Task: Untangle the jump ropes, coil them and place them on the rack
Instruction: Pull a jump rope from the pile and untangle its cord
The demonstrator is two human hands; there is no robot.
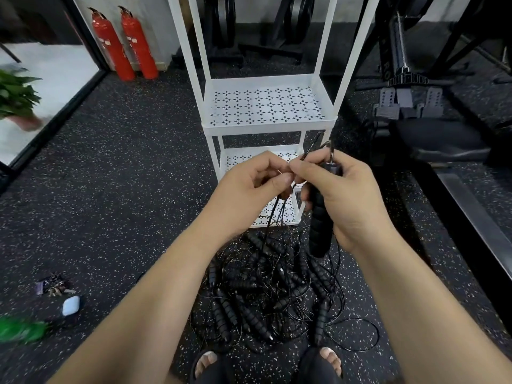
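Observation:
A tangled pile of black jump ropes (pixel 274 295) with several ribbed handles lies on the speckled floor in front of my feet. My right hand (pixel 343 198) grips one black handle (pixel 320 220) upright, and its fingertips pinch the thin cord near the handle's top. My left hand (pixel 249 184) pinches the same thin black cord (pixel 273 214), which hangs down into the pile. Both hands meet in front of the white rack (pixel 266 126), whose perforated shelves hold nothing that I can see.
Two red fire extinguishers (pixel 122 42) stand at the back left. A rowing machine (pixel 415 106) and a black bench fill the right side. A bunch of keys (pixel 52 285) and a small white case (pixel 71 305) lie on the floor at the left, beside a potted plant (pixel 16 98).

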